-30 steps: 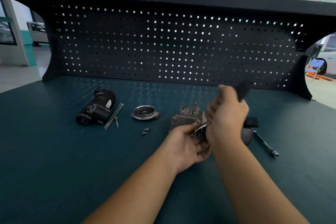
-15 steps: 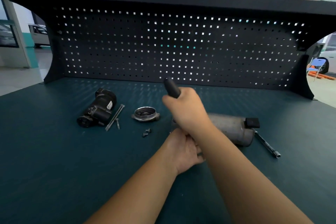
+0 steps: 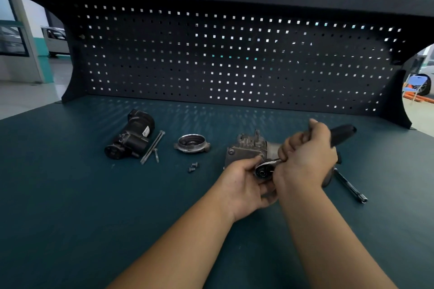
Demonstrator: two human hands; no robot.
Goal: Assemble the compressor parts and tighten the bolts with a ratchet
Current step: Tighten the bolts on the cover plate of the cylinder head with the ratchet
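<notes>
Compressor housing (image 3: 246, 149), grey cast metal, lies on the bench (image 3: 70, 195) right of centre, with its near end taken up by both hands. The left grip (image 3: 244, 185) curls round that near end from below, thumb on top and fingers tucked underneath, so it holds the housing. The right grip (image 3: 305, 159) is wrapped tight round the shaft of the ratchet (image 3: 341, 135). The ratchet's black handle sticks out past the knuckles, up and to the right, and its round chrome head sits against the housing between the 2 grips. Whether the head is seated on a bolt cannot be told.

Just right of the right grip, a slim extension bar (image 3: 350, 186) lies on the bench, angled toward the near right.

Left of the housing are 2 small bolts (image 3: 193, 167), close together, and behind them a round flanged cover (image 3: 191, 144) sits open side up. Further left, 2 long bolts (image 3: 152, 146) lie side by side with a shorter bolt (image 3: 156, 156) beside them. They lie just beside a black motor unit (image 3: 130, 138) resting on its side.

A dark pegboard (image 3: 234, 58) stands along the back edge of the bench.
</notes>
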